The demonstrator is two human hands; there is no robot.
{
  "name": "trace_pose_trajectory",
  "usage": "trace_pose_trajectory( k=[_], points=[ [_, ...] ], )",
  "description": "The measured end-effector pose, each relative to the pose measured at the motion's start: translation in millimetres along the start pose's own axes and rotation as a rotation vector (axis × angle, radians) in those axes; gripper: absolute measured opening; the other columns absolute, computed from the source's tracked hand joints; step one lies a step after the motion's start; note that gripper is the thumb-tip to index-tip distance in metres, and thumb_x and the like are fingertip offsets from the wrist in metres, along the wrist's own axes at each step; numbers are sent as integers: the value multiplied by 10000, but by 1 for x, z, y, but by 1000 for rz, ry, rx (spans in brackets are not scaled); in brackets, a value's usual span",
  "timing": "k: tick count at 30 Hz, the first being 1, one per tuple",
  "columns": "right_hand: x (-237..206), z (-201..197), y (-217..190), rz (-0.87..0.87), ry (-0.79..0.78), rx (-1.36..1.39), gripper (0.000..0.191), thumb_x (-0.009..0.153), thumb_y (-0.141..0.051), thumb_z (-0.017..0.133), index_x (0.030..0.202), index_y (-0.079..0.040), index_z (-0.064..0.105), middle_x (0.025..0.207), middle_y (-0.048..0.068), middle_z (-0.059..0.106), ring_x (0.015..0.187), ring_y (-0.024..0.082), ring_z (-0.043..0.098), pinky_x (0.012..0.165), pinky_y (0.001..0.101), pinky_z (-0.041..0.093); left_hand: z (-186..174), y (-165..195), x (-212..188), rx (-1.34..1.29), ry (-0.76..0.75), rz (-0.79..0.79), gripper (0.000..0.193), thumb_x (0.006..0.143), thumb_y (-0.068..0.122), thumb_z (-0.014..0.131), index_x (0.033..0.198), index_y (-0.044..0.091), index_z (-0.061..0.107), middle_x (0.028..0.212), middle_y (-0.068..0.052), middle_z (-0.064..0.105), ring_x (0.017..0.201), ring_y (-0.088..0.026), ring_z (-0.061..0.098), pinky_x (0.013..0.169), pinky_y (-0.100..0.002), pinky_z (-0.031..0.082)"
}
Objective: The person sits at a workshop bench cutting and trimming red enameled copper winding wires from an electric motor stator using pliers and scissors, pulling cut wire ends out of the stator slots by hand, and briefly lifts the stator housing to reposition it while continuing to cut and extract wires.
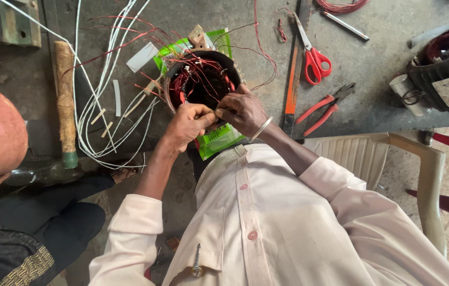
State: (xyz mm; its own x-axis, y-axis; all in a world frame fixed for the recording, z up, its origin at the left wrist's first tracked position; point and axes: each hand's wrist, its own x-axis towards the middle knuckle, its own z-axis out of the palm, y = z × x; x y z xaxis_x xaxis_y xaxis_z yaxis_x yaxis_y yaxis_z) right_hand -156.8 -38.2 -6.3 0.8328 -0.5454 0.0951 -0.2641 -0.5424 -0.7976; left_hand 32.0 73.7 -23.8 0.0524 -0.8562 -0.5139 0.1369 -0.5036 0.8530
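Head view: both hands (190, 123) (243, 110) pinch, seemingly, copper wire at stator (201, 79) rim; red windings inside.

Right of my red-handled scissors (313, 55) lie red pliers (326, 108) (jaws pointing away from me); below them stands a cream plastic chair (394, 153). Far to their left, a wooden-handled hammer (65, 100) and loose white wires (97, 106).

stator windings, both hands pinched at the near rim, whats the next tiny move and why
Probably draw the pinched strand taut and lay it down into the coil. Both the left hand and right hand meet at the near rim of the stator, while loose red wires stray outward.
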Motion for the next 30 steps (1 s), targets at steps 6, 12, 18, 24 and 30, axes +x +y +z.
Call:
trace_pose_trajectory(
  k=[6, 12, 18, 24, 30],
  points=[
    [2, 0, 4, 14, -31, -20, 219, 934, -291, 693, 903, -76, 717, 872, 63, 707, 815, 288, 579, 804, 413, 433, 30, 16, -25, 918, 418, 633, 125, 906, 107, 760, 868, 53, 654, 810, -92, 649, 705, -278, 666, 600, -403, 498],
    [2, -6, 2, 26, -45, 12, 226, 938, -312, 693, 950, -93, 747, 891, 58, 714, 859, 296, 580, 793, 408, 461, 46, 28, -44, 904, 555, 688, 90, 962, 132, 723, 1002, 63, 682, 874, -114, 668, 765, -320, 689, 658, -448, 535],
    [-1, -17, 2, -64, -103, 28, 220, 952, -303, 715, 974, -88, 754, 868, 71, 692, 851, 290, 595, 808, 424, 452, 30, 25, -42, 706, 413, 609, 108, 923, 154, 730, 957, 53, 711, 972, -97, 722, 837, -319, 716, 721, -432, 561],
    [0, -15, 5, -103, -83, 49, 196, 952, -274, 717, 945, -80, 740, 874, 78, 692, 852, 296, 605, 825, 431, 447, 21, 25, -27, 702, 295, 457, 83, 849, 158, 783, 873, 85, 754, 862, -85, 715, 773, -307, 716, 693, -432, 548],
    [-4, -4, 13, -90, -55, -26, 197, 955, -266, 717, 900, -76, 720, 881, 88, 696, 864, 318, 597, 832, 438, 447, 40, 24, -31, 961, 508, 663, 40, 848, 82, 743, 830, 70, 709, 885, -78, 677, 761, -299, 695, 672, -437, 533]
  ],
)
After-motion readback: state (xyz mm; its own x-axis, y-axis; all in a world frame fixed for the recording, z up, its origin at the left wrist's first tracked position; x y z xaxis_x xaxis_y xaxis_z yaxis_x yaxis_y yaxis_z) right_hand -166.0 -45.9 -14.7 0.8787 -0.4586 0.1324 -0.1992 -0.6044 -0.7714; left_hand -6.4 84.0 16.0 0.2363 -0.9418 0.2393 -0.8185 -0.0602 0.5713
